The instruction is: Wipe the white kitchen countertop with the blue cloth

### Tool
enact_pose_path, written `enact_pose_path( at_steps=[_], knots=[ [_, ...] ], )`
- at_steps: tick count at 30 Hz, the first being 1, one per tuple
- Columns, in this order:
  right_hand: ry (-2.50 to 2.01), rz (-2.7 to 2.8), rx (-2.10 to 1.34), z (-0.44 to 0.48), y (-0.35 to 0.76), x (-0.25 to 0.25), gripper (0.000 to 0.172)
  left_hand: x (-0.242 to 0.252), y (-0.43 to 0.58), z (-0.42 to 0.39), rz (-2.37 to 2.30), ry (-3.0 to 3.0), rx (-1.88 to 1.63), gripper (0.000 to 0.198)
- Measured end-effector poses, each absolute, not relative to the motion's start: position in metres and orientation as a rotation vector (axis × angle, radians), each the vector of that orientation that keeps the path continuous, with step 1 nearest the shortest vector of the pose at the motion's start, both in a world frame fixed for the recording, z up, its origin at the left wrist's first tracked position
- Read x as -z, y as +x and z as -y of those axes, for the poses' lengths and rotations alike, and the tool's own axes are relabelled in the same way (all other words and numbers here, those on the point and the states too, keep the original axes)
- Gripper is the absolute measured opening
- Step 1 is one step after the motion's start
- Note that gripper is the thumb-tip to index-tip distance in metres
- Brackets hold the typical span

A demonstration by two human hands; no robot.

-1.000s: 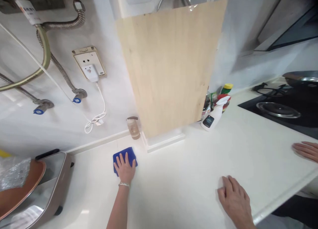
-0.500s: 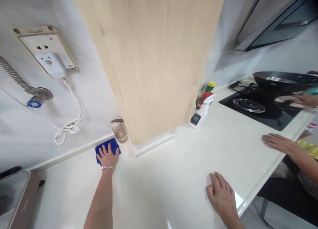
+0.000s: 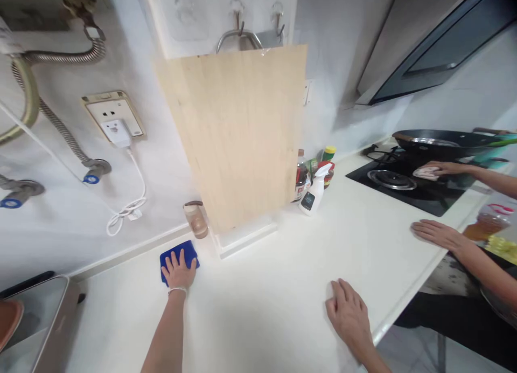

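My left hand (image 3: 179, 270) lies flat with fingers spread on a folded blue cloth (image 3: 189, 250), pressing it to the white countertop (image 3: 258, 303) close to the wall. Just beyond the cloth stands a clear container with a brown handle (image 3: 196, 220). My right hand (image 3: 349, 317) rests palm down on the counter near its front edge, fingers extended and slightly bent, holding nothing.
A wooden board (image 3: 238, 141) stands upright at the wall, beside a white spray bottle (image 3: 313, 195) and other bottles. On the right, a co-worker's hand (image 3: 444, 168) holds a pale cloth on the black cooktop (image 3: 432, 198), near a wok (image 3: 432, 146); their other hand (image 3: 436, 235) rests on the counter.
The view has tilted upward, showing more wall. My left hand and the blue cloth have shifted slightly back from the wall. The co-worker's wiping hand has moved farther onto the cooktop.
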State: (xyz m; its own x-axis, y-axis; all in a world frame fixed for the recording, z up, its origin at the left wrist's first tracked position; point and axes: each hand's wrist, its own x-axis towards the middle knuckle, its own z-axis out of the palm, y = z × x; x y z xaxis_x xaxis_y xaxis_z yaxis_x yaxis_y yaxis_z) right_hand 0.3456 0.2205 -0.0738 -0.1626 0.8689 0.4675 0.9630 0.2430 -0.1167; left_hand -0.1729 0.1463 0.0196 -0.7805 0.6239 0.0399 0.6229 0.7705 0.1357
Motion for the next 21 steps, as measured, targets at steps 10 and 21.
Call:
enact_pose_path(
  at_steps=[10, 21],
  knots=[
    [-1.615, 2.088, 0.360, -0.219, 0.346, 0.071, 0.043, -0.005, -0.104, -0.073, -3.098, 1.180, -0.241, 0.066],
    [-1.545, 2.070, 0.376, -0.220, 0.347, 0.075, 0.042, 0.018, -0.025, 0.006, -3.130, 1.420, -0.324, 0.061]
  ],
)
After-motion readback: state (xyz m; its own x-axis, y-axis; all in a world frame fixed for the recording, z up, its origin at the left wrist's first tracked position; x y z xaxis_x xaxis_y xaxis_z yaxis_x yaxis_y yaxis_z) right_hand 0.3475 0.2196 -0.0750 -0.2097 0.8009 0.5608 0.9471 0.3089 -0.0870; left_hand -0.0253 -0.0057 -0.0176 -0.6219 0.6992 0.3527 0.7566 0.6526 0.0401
